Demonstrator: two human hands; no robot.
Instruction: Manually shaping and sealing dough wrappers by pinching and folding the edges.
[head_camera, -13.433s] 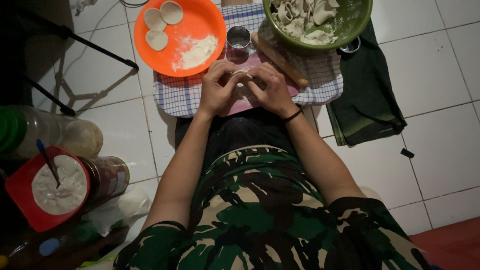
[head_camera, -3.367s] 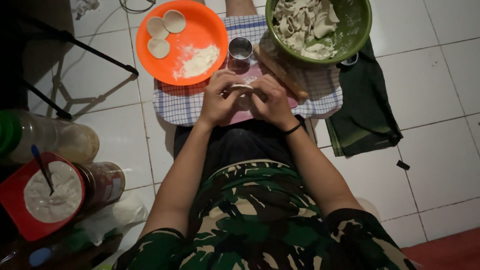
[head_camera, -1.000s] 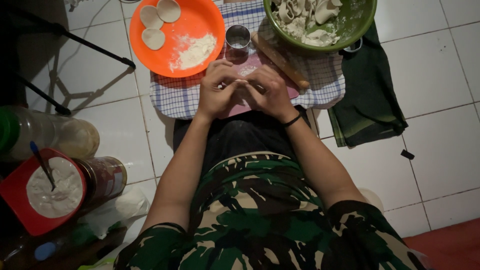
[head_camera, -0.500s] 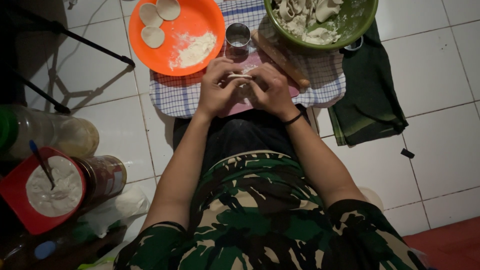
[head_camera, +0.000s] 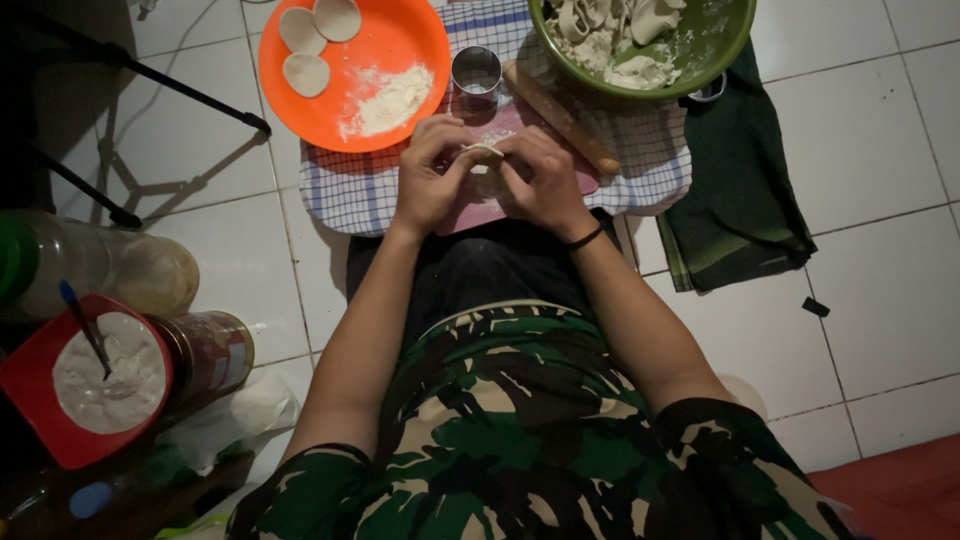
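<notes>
Nearest the camera, a camouflage shirt (head_camera: 520, 440) and two bare forearms reaching out over white floor tiles (head_camera: 880, 160). At the near left edge of the floor, a red bowl (head_camera: 85, 385) of white paste with a utensil standing in it, a jar (head_camera: 205, 355) on its side just beside, a clear bottle (head_camera: 100, 265) behind. Further out, left hand (head_camera: 432, 180) and right hand (head_camera: 540, 180) meet over a pink board (head_camera: 480, 205) on a checked cloth (head_camera: 350, 190); both pinch one small piece of dough (head_camera: 483, 155) between the fingertips, held just above the board. Right wrist carries a dark band (head_camera: 583, 238). Beyond the hands, a metal cup (head_camera: 477, 75) and a wooden rolling pin (head_camera: 560, 118) lying diagonally. Far left of the cloth, an orange plate (head_camera: 400, 40) with three finished pale rounds (head_camera: 305, 72) and a heap of flour (head_camera: 390, 98). Far right, a green bowl (head_camera: 720, 40) full of dough pieces (head_camera: 615, 35); a dark green cloth (head_camera: 735, 190) alongside. Judged: few pieces shaped, most left.
</notes>
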